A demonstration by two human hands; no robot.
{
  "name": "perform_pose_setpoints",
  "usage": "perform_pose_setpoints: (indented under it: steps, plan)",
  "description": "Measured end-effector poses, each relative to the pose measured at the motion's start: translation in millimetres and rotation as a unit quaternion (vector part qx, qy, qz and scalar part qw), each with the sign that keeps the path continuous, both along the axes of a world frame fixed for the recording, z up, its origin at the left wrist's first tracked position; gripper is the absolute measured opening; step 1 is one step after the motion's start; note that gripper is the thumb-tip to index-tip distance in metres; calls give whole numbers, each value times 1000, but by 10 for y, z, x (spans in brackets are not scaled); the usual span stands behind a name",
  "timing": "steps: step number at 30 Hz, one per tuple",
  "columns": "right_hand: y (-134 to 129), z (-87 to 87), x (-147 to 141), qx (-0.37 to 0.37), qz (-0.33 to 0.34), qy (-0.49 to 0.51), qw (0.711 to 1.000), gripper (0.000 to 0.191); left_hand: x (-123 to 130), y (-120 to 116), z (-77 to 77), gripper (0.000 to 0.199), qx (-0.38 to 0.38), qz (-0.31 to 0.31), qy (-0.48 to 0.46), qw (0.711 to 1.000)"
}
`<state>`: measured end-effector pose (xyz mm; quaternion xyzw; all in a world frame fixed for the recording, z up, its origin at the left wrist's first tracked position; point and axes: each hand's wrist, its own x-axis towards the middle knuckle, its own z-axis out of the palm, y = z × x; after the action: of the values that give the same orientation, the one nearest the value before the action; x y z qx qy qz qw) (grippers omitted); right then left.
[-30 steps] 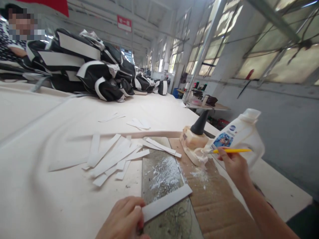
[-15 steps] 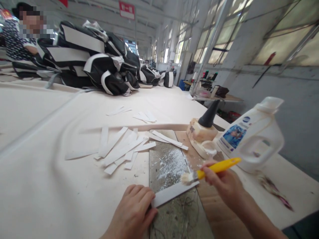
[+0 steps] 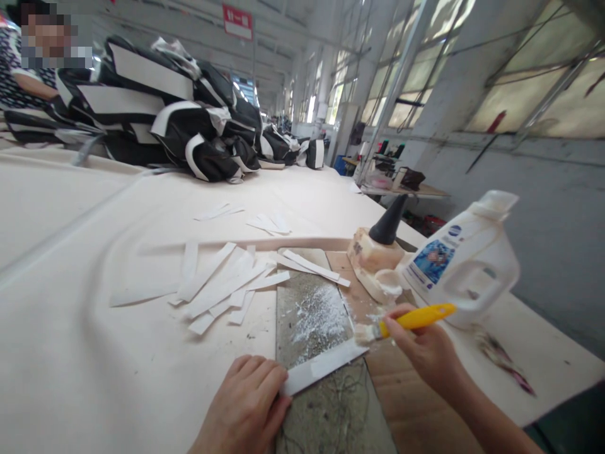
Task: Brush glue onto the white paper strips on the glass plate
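Brush Meets White Strip at the Board's Edge

In the head view, the left hand pins the near end of a white strip under its fingers, the thumb tucked in by the end. The strip slants across a grey-green board, its far end reaching the board's right edge. The right hand grips a yellow-handled brush between thumb and fingers, close to the bristles, which touch the strip's far end.

White residue speckles the board just beyond the strip. Brown cardboard lies along the board's right side. Two crossed strips lie over the board's far end, and a heap of loose strips spreads to the left on the pale table covering.

Beyond the brush, a cut-open container bears a black cone; a white jug leans just to its right. Farther back, black-and-white pieces are piled high, with a person at the far left and a red sign overhead.
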<state>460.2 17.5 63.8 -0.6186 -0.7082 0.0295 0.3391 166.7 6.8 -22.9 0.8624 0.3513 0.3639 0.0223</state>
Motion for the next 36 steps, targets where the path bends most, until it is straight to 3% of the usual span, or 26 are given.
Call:
perform_pose_setpoints:
  steps: [3, 7, 9, 12, 14, 18, 20, 23, 27, 29, 32, 36]
  plan:
    - [24, -13, -146, -62, 61, 5, 996, 20, -9, 3, 4, 8, 11, 3, -1, 1000]
    - [54, 30, -319, 8, -13, -17, 1000, 16, -3, 0, 1, 8, 16, 9, -8, 1000]
    - [37, 10, -446, -16, 54, 23, 998, 16, 1, -5, -3, 9, 19, 12, -10, 1000]
    - [75, -91, -515, -124, 162, 72, 976, 16, 1, -13, -4, 10, 23, 10, -12, 1000]
    - [156, -129, -394, -141, 116, 50, 982, 18, 1, -15, -2, 10, 20, 9, -17, 1000]
    - [235, -21, -68, -73, -51, -61, 994, 25, 7, -9, -6, 10, 18, 16, -34, 999]
    - [182, 47, -50, -58, -23, -56, 996, 26, 8, -5, -6, 10, 20, 19, -35, 999]
    - [123, 73, -131, -103, 67, -43, 992, 24, -2, 0, 15, 10, 26, 17, -43, 999]
    - [207, 79, -175, -40, 5, -76, 996, 22, -33, 23, 103, 11, 68, 8, -67, 995]
    - [228, 108, -265, -36, 92, -28, 995, 23, -60, 41, 157, 14, 117, 3, -82, 990]
    - [166, 157, -592, -81, 281, -9, 956, 24, -124, 55, 214, 17, 171, -7, -96, 980]
    - [90, 183, -1049, -60, 365, -108, 923, 26, -236, 38, 217, 28, 187, -16, -67, 980]
